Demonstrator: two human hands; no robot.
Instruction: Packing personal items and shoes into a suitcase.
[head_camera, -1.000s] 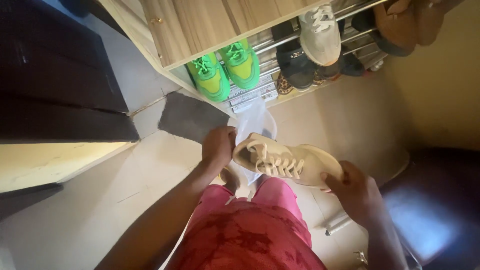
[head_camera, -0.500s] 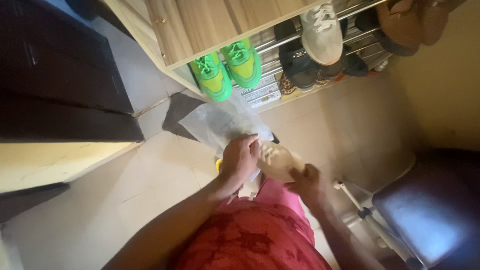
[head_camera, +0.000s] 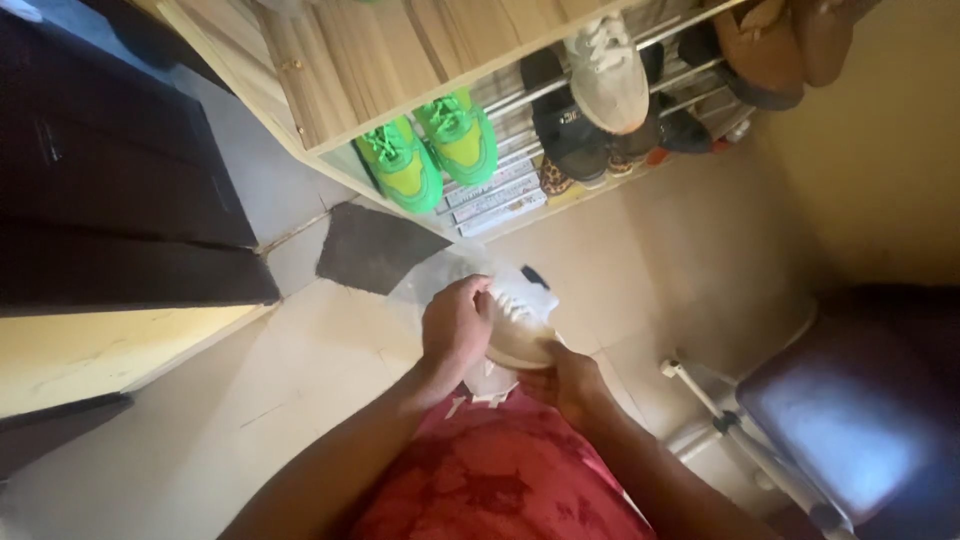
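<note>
Tiled floor (head_camera: 200, 400), wooden shoe rack (head_camera: 400, 60) ahead. Both forearms bent in at waist height. My left hand (head_camera: 455, 325) curls over the top of the cream sneaker (head_camera: 520, 325), gripping the clear plastic bag (head_camera: 450, 275) too. Right hand (head_camera: 570, 380) cups the sneaker from underneath, fingers closed on the sole.

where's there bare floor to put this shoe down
Bare tile lies left of the left hand, below the dark mat, and right of the cream shoe, between shoe rack and stool. The rack's shelves are crowded.
</note>
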